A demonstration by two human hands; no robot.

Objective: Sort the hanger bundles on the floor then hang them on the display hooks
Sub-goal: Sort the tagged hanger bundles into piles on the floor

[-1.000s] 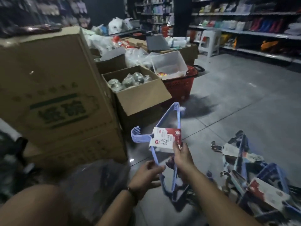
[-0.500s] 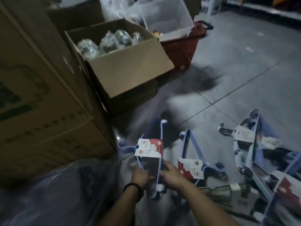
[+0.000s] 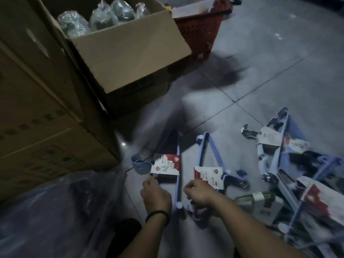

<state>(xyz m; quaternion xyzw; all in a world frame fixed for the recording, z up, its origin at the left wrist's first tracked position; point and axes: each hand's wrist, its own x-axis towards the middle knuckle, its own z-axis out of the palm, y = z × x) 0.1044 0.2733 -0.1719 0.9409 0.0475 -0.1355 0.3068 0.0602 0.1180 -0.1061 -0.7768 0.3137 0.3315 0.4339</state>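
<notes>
Sorting step, nothing hung yet. My left hand (image 3: 156, 194) pinches the lower corner of the label (image 3: 165, 167) on the left bundle (image 3: 178, 190), which lies flat on the floor (image 3: 279, 81) just beside the 2nd bundle (image 3: 208, 176). My right hand (image 3: 199, 194) sits curled over that 2nd bundle's near end; whether it grips, I can't tell. The hands are apart. Next, I'd judge: let go, square the 2 side by side, then reach right for the pile (image 3: 279, 161).

Open box (image 3: 130, 53) w/ bagged items, beside red basket (image 3: 201, 34).
</notes>
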